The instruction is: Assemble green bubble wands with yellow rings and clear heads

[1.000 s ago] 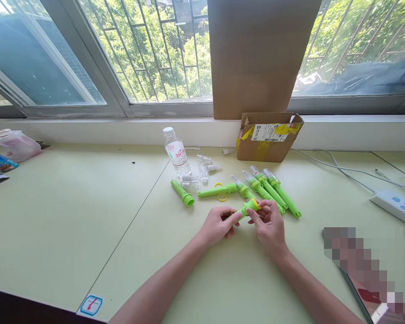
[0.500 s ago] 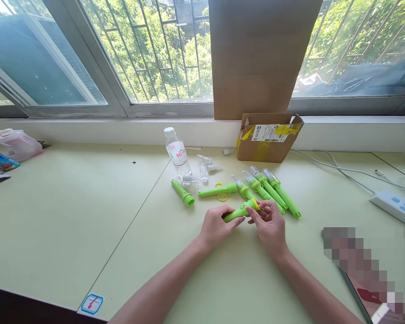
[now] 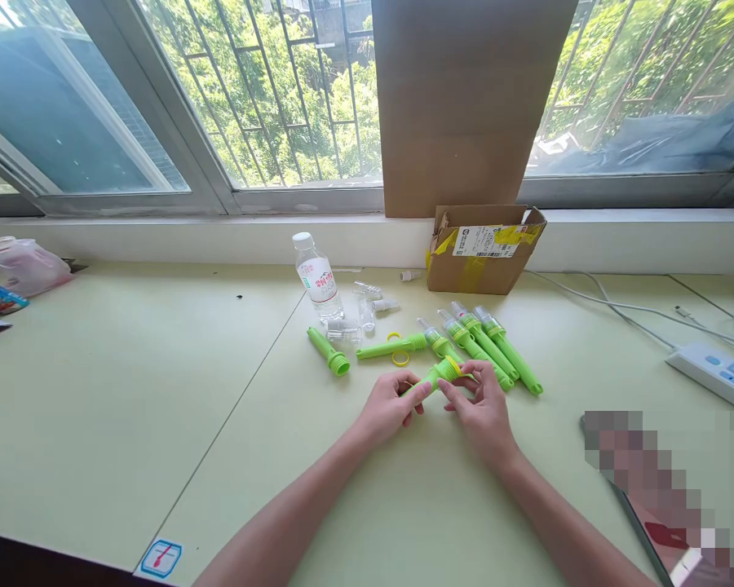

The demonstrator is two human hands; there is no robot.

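Observation:
My left hand is closed around a light green plastic tube with a threaded end. At that end sits a yellow ring, pinched by the fingers of my right hand. Just beyond my hands lie several green tubes with clear caps, side by side. To their left are an uncapped green tube and two loose yellow rings beside it. Another green tube lies farther left with its threaded mouth toward me. Clear plastic caps are scattered behind these.
A water bottle stands behind the parts, left of an open cardboard box by the wall. At right are a white power strip with cables and a phone. A plastic bag sits at far left.
The threaded end of the green tube has shifted slightly left, and more of its thread shows below the yellow ring. My right-hand fingers have moved a little left with it.

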